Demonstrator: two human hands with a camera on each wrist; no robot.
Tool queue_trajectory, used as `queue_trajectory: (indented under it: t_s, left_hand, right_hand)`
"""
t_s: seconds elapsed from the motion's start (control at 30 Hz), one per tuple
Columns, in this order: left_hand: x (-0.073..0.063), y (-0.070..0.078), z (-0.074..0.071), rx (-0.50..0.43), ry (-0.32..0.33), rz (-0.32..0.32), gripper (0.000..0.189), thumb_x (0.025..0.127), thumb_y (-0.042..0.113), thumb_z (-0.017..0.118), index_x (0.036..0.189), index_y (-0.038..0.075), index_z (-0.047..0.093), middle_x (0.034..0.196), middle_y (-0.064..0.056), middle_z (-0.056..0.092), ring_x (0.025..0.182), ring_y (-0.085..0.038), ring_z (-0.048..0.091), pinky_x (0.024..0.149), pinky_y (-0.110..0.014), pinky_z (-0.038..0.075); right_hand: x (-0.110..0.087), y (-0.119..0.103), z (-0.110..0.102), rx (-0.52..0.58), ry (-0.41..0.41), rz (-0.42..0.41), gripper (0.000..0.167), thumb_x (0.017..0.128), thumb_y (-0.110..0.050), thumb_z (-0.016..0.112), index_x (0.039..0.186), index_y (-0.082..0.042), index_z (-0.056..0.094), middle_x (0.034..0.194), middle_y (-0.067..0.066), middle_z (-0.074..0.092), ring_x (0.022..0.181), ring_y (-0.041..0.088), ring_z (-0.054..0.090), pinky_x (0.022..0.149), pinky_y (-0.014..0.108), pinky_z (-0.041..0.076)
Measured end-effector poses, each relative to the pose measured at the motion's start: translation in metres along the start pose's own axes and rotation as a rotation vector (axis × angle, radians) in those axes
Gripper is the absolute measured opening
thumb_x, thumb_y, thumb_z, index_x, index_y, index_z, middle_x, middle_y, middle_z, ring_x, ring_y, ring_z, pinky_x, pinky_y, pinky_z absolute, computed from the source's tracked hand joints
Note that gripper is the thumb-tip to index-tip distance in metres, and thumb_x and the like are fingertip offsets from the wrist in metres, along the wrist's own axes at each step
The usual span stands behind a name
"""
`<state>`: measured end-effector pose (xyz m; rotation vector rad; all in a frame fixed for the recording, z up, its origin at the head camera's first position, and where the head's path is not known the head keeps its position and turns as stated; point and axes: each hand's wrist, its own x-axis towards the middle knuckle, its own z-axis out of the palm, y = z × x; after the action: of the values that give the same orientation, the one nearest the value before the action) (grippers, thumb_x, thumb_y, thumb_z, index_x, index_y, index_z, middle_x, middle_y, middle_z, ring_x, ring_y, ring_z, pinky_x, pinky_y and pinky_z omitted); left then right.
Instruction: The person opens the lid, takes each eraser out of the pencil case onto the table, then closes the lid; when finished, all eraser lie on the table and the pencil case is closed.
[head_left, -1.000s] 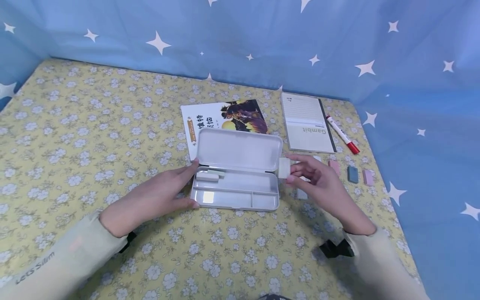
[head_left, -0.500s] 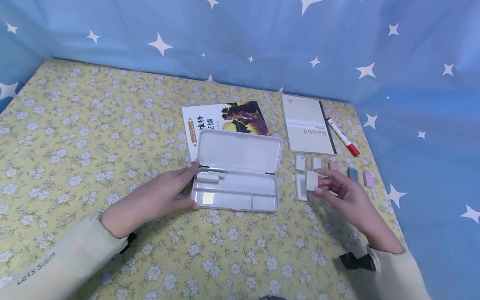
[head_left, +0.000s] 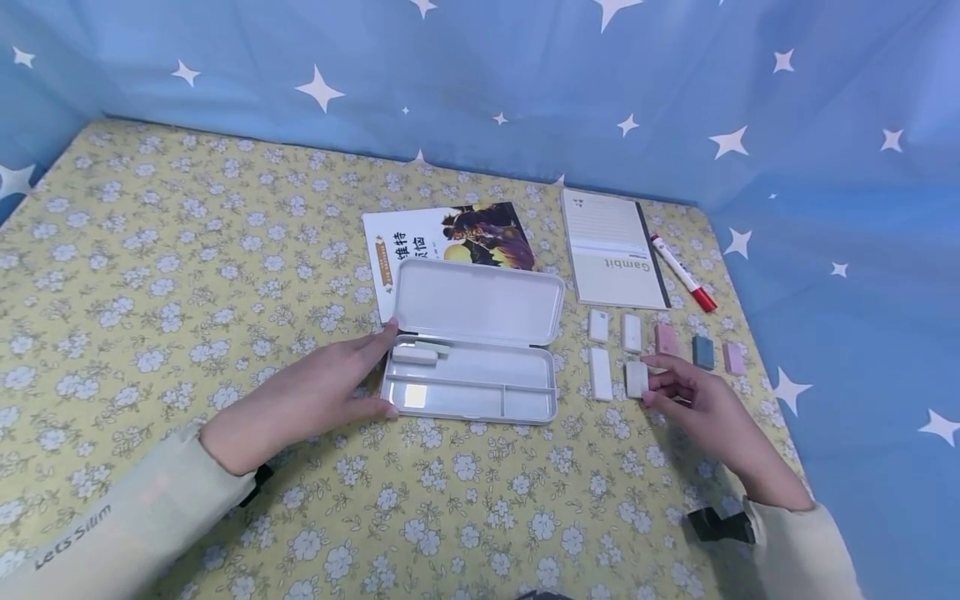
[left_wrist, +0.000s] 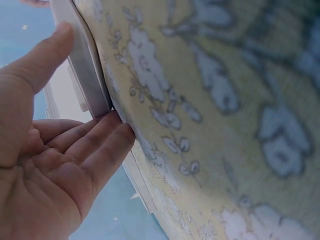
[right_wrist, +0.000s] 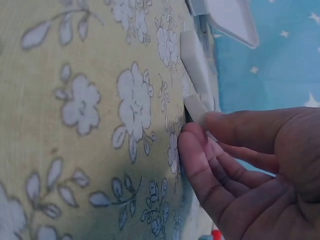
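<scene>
An open white pencil case [head_left: 531,367] lies on the flowered tablecloth, its lid [head_left: 480,300] leaning back. Two pale erasers [head_left: 415,356] sit in the far-left part of its tray. My left hand [head_left: 315,400] holds the case's left end, thumb at the front corner and fingers at the back one. To the right of the case, my right hand [head_left: 697,400] pinches a white eraser [head_left: 636,379] between thumb and fingertips, low at the cloth. In the right wrist view, this eraser [right_wrist: 196,109] is partly covered by the thumb.
Beside the held eraser lie a long white eraser [head_left: 601,374] and two smaller white ones [head_left: 598,326]. Pink [head_left: 665,338], teal [head_left: 702,352] and lilac [head_left: 733,358] blocks continue rightward. Behind are a book [head_left: 382,242], a notebook [head_left: 615,250] and a red-capped marker [head_left: 684,273].
My right hand has carried the white eraser from the case's right edge rightward and down to the cloth beside the other erasers. My left hand has stayed on the case.
</scene>
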<state>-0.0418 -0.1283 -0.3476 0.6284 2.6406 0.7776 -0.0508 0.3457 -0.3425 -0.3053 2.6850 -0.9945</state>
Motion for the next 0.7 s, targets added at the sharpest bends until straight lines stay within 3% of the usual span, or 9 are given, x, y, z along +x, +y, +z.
queue_trajectory:
  t_s: [0.5, 0.7]
  left_hand:
    - [-0.0018, 0.0000, -0.0004, 0.016, 0.009, 0.023, 0.103, 0.090, 0.035, 0.082, 0.165, -0.001, 0.020, 0.165, -0.024, 0.039, 0.146, -0.043, 0.050, 0.120, -0.057, 0.047]
    - [-0.0009, 0.0007, -0.0007, 0.011, 0.003, 0.016, 0.103, 0.091, 0.036, 0.081, 0.166, 0.000, 0.020, 0.165, -0.024, 0.039, 0.146, -0.043, 0.050, 0.120, -0.058, 0.046]
  right_hand:
    - [0.0072, 0.0080, -0.0016, -0.035, -0.017, 0.040, 0.048, 0.101, -0.009, 0.069, 0.146, 0.003, 0.057, 0.110, 0.016, 0.070, 0.086, -0.003, 0.066, 0.065, 0.020, 0.059]
    - [0.0073, 0.0084, -0.0035, -0.048, -0.024, 0.013, 0.047, 0.102, -0.007, 0.068, 0.147, 0.003, 0.057, 0.108, 0.015, 0.070, 0.082, 0.000, 0.065, 0.062, 0.021, 0.057]
